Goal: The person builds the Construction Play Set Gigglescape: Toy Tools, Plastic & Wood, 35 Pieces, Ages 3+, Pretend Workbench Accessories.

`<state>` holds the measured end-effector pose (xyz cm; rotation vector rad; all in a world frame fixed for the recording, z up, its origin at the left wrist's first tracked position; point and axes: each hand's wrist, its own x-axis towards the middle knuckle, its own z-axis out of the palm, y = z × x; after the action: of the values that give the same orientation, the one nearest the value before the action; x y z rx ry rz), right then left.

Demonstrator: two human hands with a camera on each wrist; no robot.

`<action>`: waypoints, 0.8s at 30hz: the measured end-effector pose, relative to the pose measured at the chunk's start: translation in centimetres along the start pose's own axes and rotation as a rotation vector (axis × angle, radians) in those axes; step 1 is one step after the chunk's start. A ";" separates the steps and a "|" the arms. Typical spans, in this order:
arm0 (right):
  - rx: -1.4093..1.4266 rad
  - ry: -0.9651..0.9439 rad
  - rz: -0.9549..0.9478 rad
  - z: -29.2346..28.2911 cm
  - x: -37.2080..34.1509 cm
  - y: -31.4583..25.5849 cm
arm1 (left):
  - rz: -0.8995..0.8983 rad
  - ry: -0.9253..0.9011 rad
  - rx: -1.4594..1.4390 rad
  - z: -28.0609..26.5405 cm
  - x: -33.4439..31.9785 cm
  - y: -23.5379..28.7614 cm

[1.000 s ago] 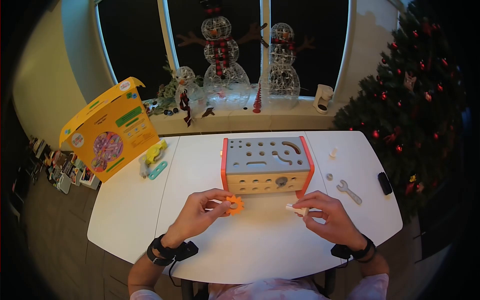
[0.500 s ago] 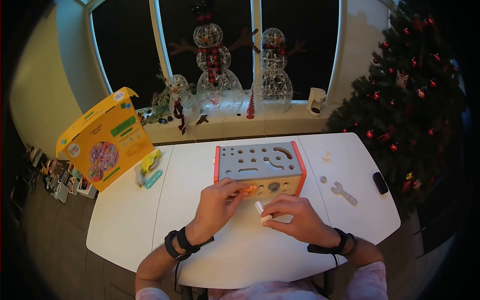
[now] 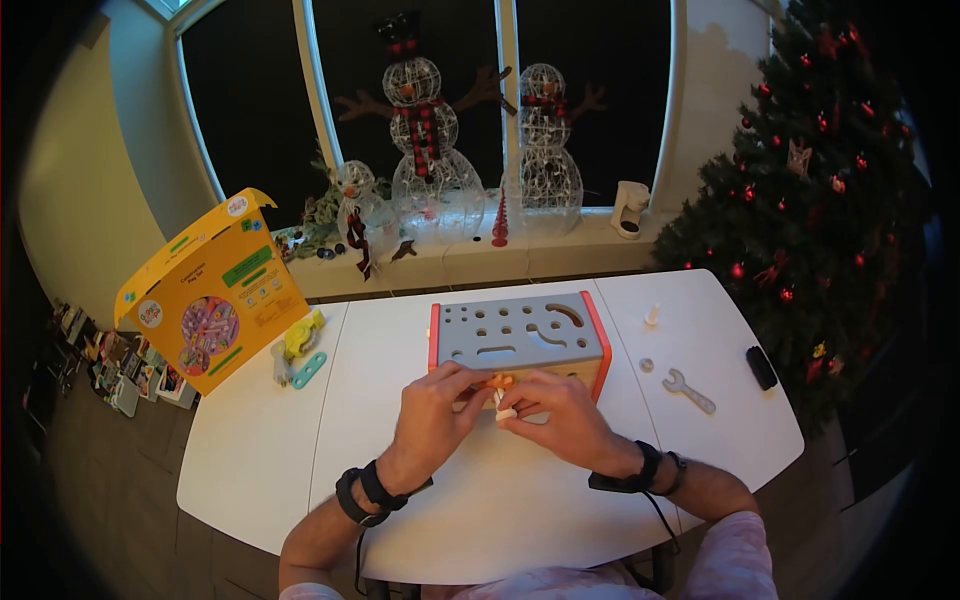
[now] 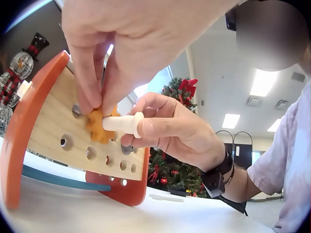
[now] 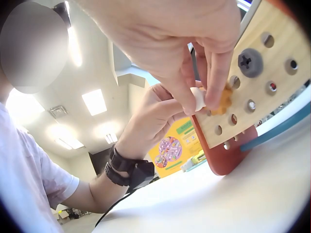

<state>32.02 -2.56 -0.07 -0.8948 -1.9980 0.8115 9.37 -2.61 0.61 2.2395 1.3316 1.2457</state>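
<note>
My left hand (image 3: 428, 418) pinches an orange toy gear (image 4: 98, 131) at its upper edge, close against the wooden front panel (image 4: 53, 114) of a toy workbench (image 3: 510, 350). From the other side, my right hand (image 3: 568, 418) grips a cream peg (image 4: 120, 124) by its wide round head, between thumb and fingers. In the left wrist view the peg's narrow end meets the middle of the gear. The panel has rows of round holes, and a grey cross-slot screw (image 5: 250, 63) sits in it right of the gear.
Right of the workbench lie a grey toy wrench (image 3: 690, 390), a small grey nut (image 3: 646, 365), another cream peg (image 3: 653, 316) and a black object (image 3: 761, 367). At the left stand a yellow box (image 3: 215, 300), yellow-and-grey toy pieces (image 3: 298, 335) and a teal strip (image 3: 309, 370).
My left hand has carried the gear up and right to the workbench's front panel. My right hand has brought the peg leftward to the gear.
</note>
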 end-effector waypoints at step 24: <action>-0.025 0.092 0.022 2.9 -1.0 0.2 | -0.043 0.012 -0.044 0.3 -0.4 -0.7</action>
<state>30.04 -3.93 -2.00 -0.9529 -1.9255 0.7460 9.11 -2.48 -0.17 2.1658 1.3356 1.2634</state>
